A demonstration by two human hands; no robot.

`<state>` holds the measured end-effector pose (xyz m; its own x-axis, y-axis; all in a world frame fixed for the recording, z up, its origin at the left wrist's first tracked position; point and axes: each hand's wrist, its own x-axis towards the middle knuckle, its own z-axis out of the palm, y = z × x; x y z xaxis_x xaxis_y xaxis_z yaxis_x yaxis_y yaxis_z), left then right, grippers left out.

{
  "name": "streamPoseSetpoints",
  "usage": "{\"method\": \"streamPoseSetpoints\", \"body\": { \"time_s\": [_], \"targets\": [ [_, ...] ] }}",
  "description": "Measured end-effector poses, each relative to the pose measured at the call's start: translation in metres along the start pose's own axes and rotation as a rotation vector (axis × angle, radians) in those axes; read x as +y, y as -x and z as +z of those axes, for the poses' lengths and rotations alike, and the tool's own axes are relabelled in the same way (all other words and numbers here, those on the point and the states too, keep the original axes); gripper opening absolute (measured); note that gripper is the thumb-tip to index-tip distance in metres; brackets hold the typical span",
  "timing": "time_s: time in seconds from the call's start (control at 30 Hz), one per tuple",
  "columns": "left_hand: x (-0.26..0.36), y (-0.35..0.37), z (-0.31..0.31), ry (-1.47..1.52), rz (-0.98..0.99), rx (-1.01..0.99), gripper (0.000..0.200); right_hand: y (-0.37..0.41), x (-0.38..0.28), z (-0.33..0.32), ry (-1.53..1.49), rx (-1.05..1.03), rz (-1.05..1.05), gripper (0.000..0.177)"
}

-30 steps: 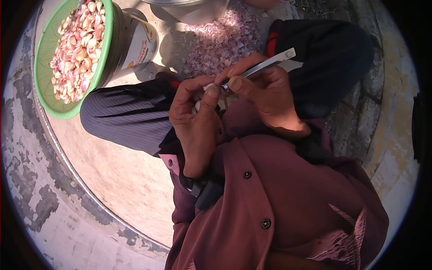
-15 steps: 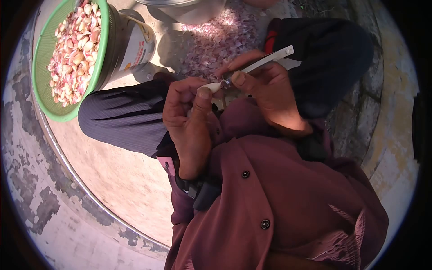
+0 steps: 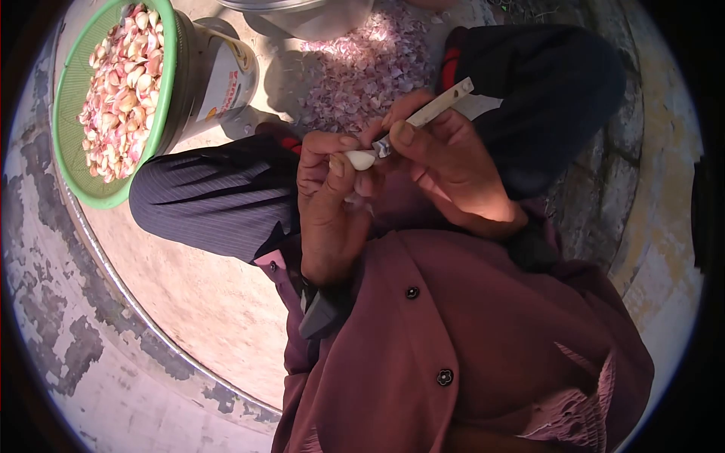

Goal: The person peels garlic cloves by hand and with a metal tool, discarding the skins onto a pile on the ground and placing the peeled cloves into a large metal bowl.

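Observation:
My left hand (image 3: 328, 200) pinches a pale peeled garlic clove (image 3: 360, 159) between thumb and fingers, held over my lap. My right hand (image 3: 445, 162) grips a small knife (image 3: 427, 115) with a light handle; its blade tip touches the clove's right end. A thin scrap of skin hangs below the clove. Both hands sit close together above my maroon shirt, between my knees.
A green basket (image 3: 162, 83) heaped with unpeeled garlic cloves (image 3: 121, 90) rests on a white bucket (image 3: 219, 72) at the upper left. Pink garlic skins (image 3: 362, 64) litter the ground ahead. A metal bowl's rim (image 3: 294, 7) shows at the top. A large round tray edge (image 3: 113, 279) curves at the left.
My left hand has turned the clove and lifted it slightly, so more of its white body shows. The knife has tilted and its tip stays at the clove.

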<state>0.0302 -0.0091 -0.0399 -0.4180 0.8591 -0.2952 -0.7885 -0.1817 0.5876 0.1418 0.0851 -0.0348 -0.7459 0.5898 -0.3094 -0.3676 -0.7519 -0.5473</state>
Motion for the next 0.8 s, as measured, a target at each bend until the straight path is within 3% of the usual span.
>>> {"method": "streamPoseSetpoints", "body": {
  "time_s": [0.1, 0.17, 0.2, 0.27, 0.4, 0.47, 0.57, 0.67, 0.8],
  "targets": [
    [-0.002, 0.000, 0.003, 0.187, -0.099, 0.015, 0.017, 0.000, -0.001, -0.001, -0.019, 0.012, 0.027, 0.014],
    [0.006, -0.002, 0.020, 0.165, -0.193, 0.297, 0.017, -0.002, 0.001, -0.004, 0.122, 0.021, -0.042, 0.013],
    [0.005, -0.002, 0.013, 0.165, -0.193, 0.298, 0.017, -0.004, 0.002, -0.005, 0.121, 0.021, -0.042, 0.013],
    [0.001, -0.003, -0.007, -0.111, -0.001, 0.165, 0.019, -0.008, 0.004, -0.009, 0.272, 0.025, -0.184, 0.013],
    [0.011, 0.002, 0.006, -0.359, 0.003, 0.219, 0.019, -0.011, 0.008, -0.009, 0.338, -0.011, -0.274, 0.013],
    [0.005, 0.000, 0.012, -0.538, 0.108, 0.212, 0.017, -0.011, 0.012, -0.010, 0.342, -0.044, -0.308, 0.013],
    [0.002, -0.002, 0.005, -0.539, 0.031, 0.268, 0.017, -0.013, 0.015, -0.007, 0.279, -0.071, -0.327, 0.009],
    [0.006, 0.001, -0.008, -0.468, -0.120, 0.256, 0.023, -0.011, 0.017, -0.009, 0.246, -0.104, -0.218, 0.015],
    [0.004, -0.006, -0.007, -0.495, -0.062, 0.315, 0.023, -0.001, 0.006, 0.001, 0.322, -0.221, -0.017, 0.013]
  ]
}}
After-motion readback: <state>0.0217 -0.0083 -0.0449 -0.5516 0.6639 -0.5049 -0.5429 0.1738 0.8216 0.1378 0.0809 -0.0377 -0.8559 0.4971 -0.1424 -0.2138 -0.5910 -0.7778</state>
